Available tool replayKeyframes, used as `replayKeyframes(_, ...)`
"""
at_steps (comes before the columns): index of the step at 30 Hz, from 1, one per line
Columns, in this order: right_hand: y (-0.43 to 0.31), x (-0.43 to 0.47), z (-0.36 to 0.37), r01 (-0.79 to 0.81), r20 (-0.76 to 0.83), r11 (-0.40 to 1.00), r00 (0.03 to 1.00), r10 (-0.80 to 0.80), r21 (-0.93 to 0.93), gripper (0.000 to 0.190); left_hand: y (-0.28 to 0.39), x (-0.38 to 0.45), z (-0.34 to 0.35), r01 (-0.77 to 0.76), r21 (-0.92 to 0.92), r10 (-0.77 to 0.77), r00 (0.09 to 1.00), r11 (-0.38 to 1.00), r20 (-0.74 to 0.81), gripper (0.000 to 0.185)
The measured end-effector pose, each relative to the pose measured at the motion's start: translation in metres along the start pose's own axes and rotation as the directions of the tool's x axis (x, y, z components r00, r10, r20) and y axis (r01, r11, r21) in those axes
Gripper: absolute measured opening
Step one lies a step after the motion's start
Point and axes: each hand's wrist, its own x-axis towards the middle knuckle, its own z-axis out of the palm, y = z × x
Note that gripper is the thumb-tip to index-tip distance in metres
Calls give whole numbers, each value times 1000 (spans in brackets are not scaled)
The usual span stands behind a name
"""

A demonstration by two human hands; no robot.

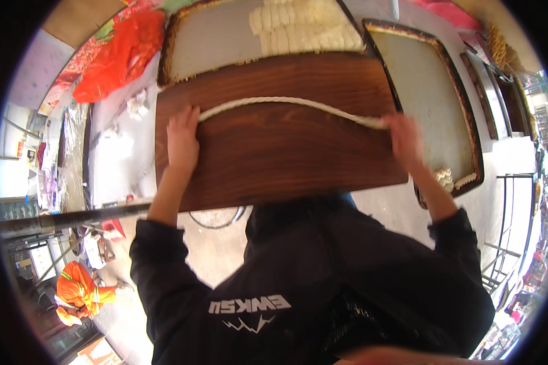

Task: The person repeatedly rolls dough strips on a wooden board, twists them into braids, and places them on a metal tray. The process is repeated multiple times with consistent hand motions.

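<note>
A long, pale rope of twisted dough [278,99] bows away from me across a dark wood-grain board [274,155]. Its left end runs under the fingers of my left hand [183,139], which presses it at the board's left side. At the other end, my right hand [404,137] has its fingers on the dough near the board's right edge. Motion blurs the right hand, and both rope tips are hidden by fingers. Beyond the board, soft dough strips [301,27] lie side by side in rows on a metal tray [210,43] with a browned rim.
A second metal tray [429,91] stands at the right, with short twisted dough pieces [445,179] at its near end. Left of the board are a red plastic bag [123,59] and white scraps [138,104]. A person in orange clothing [80,289] is at lower left.
</note>
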Motion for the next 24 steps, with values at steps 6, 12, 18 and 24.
replayKeyframes(6,-34,13,-6,89,272,981,962,-39,-173,64,-20,2,19,532,15,-506,795,846,335,41)
replayKeyframes(12,53,33,34,236,24,972,971,-236,-10,40,64,-27,-54,200,-163,-121,910,966,397,69)
replayKeyframes(18,41,19,18,-188,226,905,968,106,381,23,48,-16,-66,14,-199,50,949,980,312,46)
replayKeyframes(24,31,22,-28,-343,442,811,889,117,475,24,-7,-11,-8,160,121,-184,959,980,217,31)
